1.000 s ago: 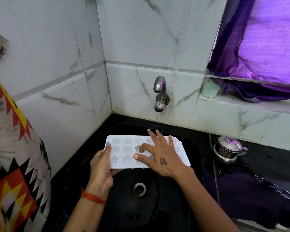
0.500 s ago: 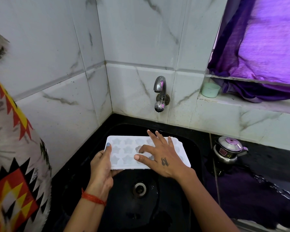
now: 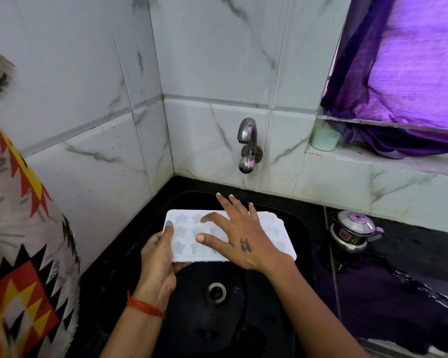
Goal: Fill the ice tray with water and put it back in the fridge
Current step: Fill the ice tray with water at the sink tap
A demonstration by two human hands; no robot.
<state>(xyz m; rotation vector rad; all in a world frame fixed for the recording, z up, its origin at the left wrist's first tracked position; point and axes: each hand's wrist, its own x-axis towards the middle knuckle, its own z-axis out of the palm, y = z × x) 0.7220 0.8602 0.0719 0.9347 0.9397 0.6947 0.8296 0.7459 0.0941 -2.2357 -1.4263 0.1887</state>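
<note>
a: head view only. the tray (image 3: 228,235), white with star-shaped cells, is held level over the black sink (image 3: 303,233), below and a bit near of the tap (image 3: 247,146).

b: and the hands?

a: the left hand (image 3: 157,257) grips the tray's near-left corner, thumb on top at the left edge, fingers curled underneath. the right hand (image 3: 239,237) is spread flat over the middle of the tray, fingers straight and released, grasping nothing. whether the palm touches the tray or just hovers i cannot tell.

b: any water running?

a: no stream visible at the tap. the cells look grey-blue, but i cannot tell whether there is water in them.

b: what could go wrong from here?

a: my guess: the tray is carried by one corner only, so if it is flexible and heavy with water it may sag or tip on the right side and spill into the sink. if the right hand presses down, the same thing happens. and carrying it to the fridge, which is out of view, any tilt would slop water out of the shallow cells.

b: anything nearby to bump?

a: a small steel pot (image 3: 353,235) sits on the counter (image 3: 411,254) to the right, well apart from the tray. a green cup (image 3: 325,139) stands on the far ledge under the purple curtain (image 3: 409,73). neither looks in the way.
</note>
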